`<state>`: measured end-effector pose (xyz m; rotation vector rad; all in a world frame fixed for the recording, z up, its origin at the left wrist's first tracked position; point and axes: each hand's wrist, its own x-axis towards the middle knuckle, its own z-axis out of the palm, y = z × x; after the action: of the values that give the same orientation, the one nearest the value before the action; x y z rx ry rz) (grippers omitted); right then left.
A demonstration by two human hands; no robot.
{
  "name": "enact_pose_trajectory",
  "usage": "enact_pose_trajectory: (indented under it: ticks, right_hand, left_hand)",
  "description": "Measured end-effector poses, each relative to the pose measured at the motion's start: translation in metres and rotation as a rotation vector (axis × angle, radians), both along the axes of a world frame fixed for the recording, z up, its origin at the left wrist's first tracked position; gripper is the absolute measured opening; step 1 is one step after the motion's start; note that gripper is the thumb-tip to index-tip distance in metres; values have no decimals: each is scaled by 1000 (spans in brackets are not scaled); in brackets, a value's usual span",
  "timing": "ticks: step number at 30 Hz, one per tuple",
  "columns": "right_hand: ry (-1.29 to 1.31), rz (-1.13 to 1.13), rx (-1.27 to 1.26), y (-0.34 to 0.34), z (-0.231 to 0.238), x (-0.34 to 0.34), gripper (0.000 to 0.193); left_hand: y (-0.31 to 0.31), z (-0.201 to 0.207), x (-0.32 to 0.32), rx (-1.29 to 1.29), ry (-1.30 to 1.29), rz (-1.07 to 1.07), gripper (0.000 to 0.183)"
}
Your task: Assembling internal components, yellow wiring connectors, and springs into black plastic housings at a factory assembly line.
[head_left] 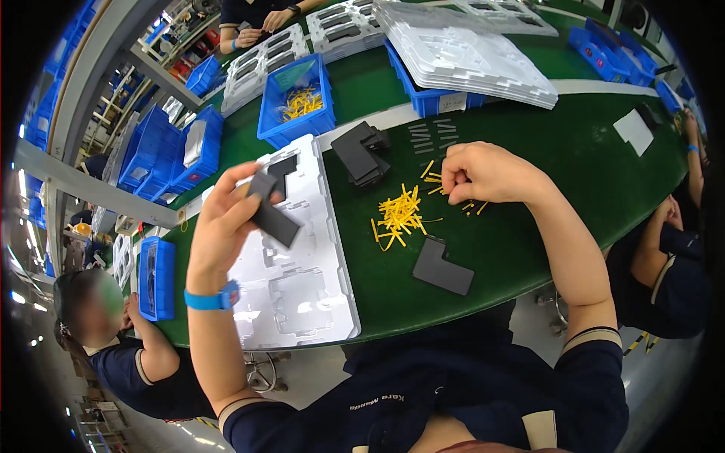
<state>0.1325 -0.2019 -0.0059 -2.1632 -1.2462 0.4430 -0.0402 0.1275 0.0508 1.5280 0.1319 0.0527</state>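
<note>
My left hand (223, 219) grips a dark L-shaped piece (273, 220), tilted above the white moulded tray (317, 279). Over the green table, the fingers of my right hand (483, 175) are pinched together. Whatever they hold, if anything, is hidden; a few yellow strips lie beneath and beside them. Just left of that hand is a loose heap of yellow strips (400, 214). A flat dark L-shaped piece (443, 266) lies nearer to me, and several similar pieces (361, 155) are stacked beyond the heap. Another dark piece (282, 175) sits in the tray's far end.
Thin grey strips (433, 134) lie in rows past my right hand. Beyond stand a blue bin (296, 128) with yellow strips and a tall stack of white trays (468, 60) resting on another blue bin. Co-workers sit at left and right; another person's hands (260, 30) are across the table.
</note>
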Motion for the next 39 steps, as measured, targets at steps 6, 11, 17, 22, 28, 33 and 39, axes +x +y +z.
enact_pose_trajectory:
  ticks: [6,11,17,22,28,33,39]
  right_hand:
    - [-250,31,-206,1,2,-11,10]
    - [-252,-9,-94,-2,8,-18,6]
    - [109,-126,364,9,12,-15,1]
    - [456,-67,332,6,18,-8,13]
    - [465,45,627,20,7,-20,23]
    - [-79,91,582,30,-6,-28,15]
    - [29,52,510,27,-6,-31,20]
  left_hand:
    - [92,-39,-70,444,176,452,29]
    - [108,-64,-81,708,166,565,23]
    - [103,-61,-75,913,222,589,24]
    - [81,-49,-73,1369,225,704,19]
    - [23,-14,-28,1007,-219,463,6]
    - [-76,-21,24,919,-203,-56,7]
    - [-116,-37,45,806,-110,-150,12]
